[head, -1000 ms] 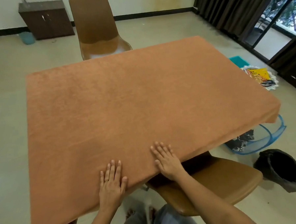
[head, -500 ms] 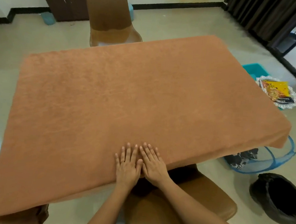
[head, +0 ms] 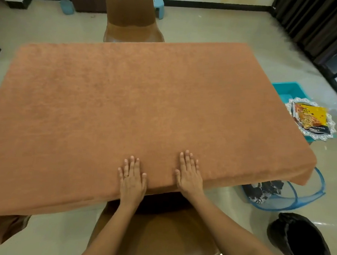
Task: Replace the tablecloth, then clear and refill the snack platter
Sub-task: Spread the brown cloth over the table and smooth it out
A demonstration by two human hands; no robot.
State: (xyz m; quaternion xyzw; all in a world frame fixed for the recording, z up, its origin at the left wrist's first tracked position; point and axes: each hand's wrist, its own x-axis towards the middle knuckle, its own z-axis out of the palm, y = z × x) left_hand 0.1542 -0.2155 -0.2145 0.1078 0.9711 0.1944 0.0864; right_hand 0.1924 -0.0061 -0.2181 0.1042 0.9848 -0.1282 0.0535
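Observation:
An orange-brown tablecloth (head: pixel 145 106) covers the whole table and hangs over its edges. My left hand (head: pixel 132 179) lies flat on the cloth near the front edge, a ring on one finger. My right hand (head: pixel 189 174) presses flat on the cloth a hand's width to the right. On the floor to the right sits a silver snack platter (head: pixel 328 129) with a lacy rim, holding a yellow snack packet (head: pixel 308 118) and a dark one under it.
A brown chair (head: pixel 158 234) stands under the front edge, another (head: pixel 130 22) at the far side. Right of the table are a teal tub (head: pixel 288 90), a blue mesh basket (head: pixel 289 198) with dark cloth, and a black bin bag (head: pixel 302 241).
My hands were side by side and touching half a second ago; they have slid apart along the front edge. The view has shifted to face the table more squarely.

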